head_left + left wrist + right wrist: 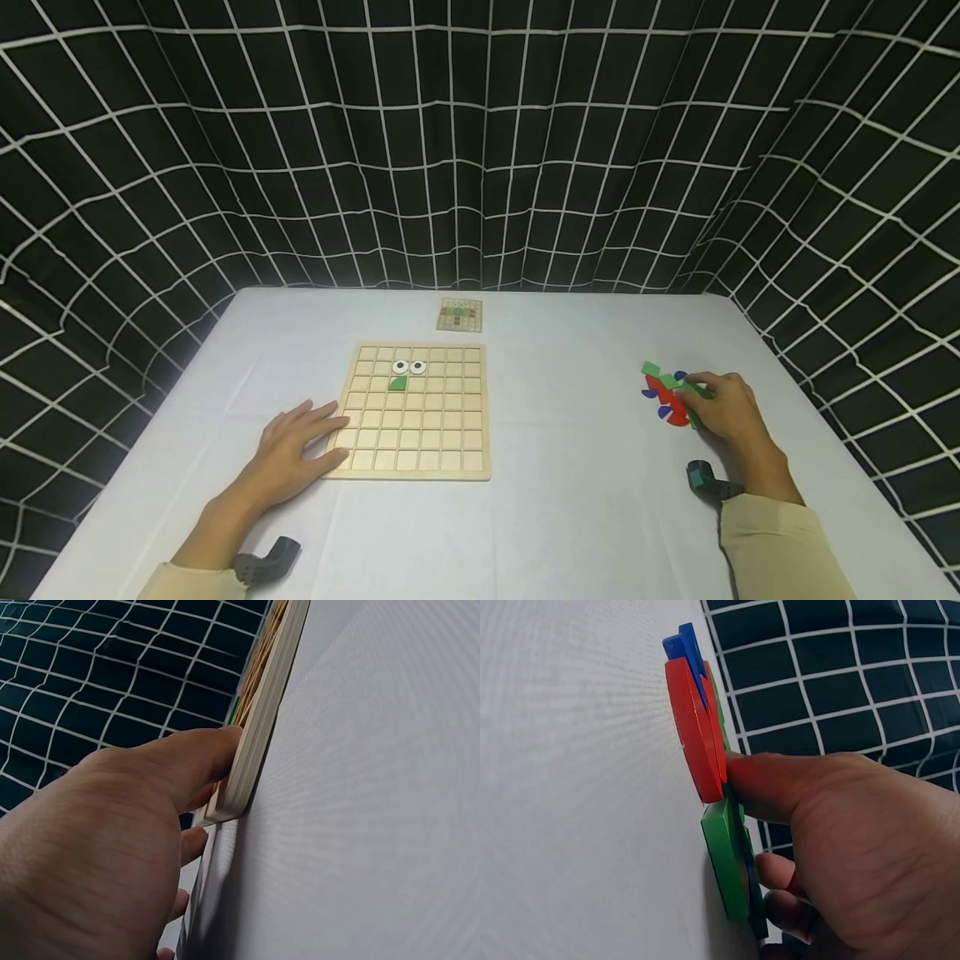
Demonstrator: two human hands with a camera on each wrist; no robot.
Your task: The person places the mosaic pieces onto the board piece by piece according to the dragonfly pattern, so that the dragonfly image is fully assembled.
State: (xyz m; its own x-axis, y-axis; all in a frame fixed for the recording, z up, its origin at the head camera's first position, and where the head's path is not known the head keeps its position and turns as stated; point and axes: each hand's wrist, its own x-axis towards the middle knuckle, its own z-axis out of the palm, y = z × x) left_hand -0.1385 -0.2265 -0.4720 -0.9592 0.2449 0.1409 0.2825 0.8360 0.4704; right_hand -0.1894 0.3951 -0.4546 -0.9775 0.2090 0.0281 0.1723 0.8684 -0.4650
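Observation:
My left hand (288, 454) rests at the left edge of a wooden grid board (438, 421), fingers spread, with thumb and index fingertip on its rim. Two round eye pieces (408, 367) and a green piece (398, 383) with a curved edge sit in the board's upper cells. Over at the right, my right hand (723, 408) reaches into a small pile of flat pieces, and a green piece (698, 389) shows between its thumb and index finger. Red pieces (694, 731), blue pieces (684, 646) and another green piece (726, 862) lie close against the fingers.
Behind the board lies a small pattern card (460, 315) with a printed grid. A white cloth (562, 467) covers the table. Black curtains (480, 150) with white grid lines stand at the back and sides. A dark wrist device (708, 482) juts inward from the right wrist.

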